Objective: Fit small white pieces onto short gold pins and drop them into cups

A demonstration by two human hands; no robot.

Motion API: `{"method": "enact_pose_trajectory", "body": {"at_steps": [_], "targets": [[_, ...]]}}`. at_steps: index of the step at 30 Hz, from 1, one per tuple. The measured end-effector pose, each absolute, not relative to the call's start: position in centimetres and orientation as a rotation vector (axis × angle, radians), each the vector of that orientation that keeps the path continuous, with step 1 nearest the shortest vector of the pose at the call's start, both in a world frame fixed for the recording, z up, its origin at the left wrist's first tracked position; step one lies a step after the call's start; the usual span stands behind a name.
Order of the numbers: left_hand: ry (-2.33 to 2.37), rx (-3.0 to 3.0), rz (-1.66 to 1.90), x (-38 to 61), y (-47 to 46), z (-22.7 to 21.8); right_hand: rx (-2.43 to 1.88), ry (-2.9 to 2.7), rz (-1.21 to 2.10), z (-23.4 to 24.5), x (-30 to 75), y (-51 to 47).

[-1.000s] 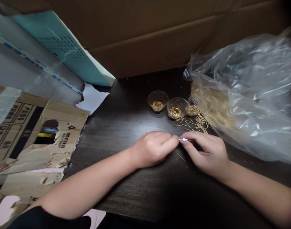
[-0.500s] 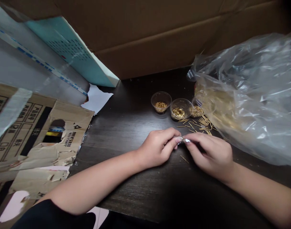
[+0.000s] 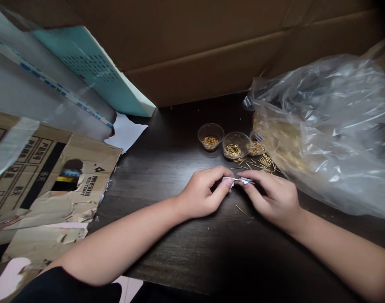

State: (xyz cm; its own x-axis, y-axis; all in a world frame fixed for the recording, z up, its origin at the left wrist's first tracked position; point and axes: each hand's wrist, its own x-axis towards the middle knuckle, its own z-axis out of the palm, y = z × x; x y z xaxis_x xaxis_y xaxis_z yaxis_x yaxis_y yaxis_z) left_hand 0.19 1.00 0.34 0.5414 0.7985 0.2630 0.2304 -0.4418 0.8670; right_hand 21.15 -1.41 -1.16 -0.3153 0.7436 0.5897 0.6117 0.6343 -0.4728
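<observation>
My left hand [image 3: 205,191] is closed in a pinch on a small white scrap [image 3: 228,181], which could be paper or tape. A second white scrap [image 3: 245,181] is pinched between the thumb and fingers of my right hand [image 3: 274,200]. A thin gold-coloured pin [image 3: 237,179] spans the short gap between the two scraps, its ends hidden in them. Just below the hands, a single loose gold-coloured pin [image 3: 242,210] lies on the dark table [image 3: 167,168]. Beyond my fingers, several more pins [image 3: 265,161] are scattered.
Behind the hands stand a left clear cup [image 3: 211,136], a middle clear cup [image 3: 236,146] and a right clear cup [image 3: 258,143], all holding small gold-coloured pieces. A big clear plastic bag [image 3: 331,134] covers the right. Cardboard [image 3: 205,63] walls the back; a torn carton [image 3: 53,168] stands left.
My hands have drawn slightly apart, so more of the pin and both white scraps show between them. The camera view has shifted slightly.
</observation>
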Motion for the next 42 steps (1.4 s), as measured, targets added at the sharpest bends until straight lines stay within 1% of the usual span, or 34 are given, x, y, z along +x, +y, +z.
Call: {"method": "enact_pose_trajectory", "body": {"at_steps": [8,23,33,42], "targets": [[0.863,2.044,0.876,0.02,1.13,0.28,-0.996,-2.096,0.278,-0.99,21.26,-1.33],[0.872,2.307,0.921,0.27,0.95,-0.20,-0.970,-2.116,0.253,-1.26,21.00,-1.12],[0.939,1.991,1.050,-0.18,1.51,-0.10,-1.028,-1.988,0.201,-1.46,20.71,-0.53],[0.894,1.858,0.923,0.24,1.25,-0.32,-0.976,-1.985,0.290,-1.29,20.89,-0.56]]}}
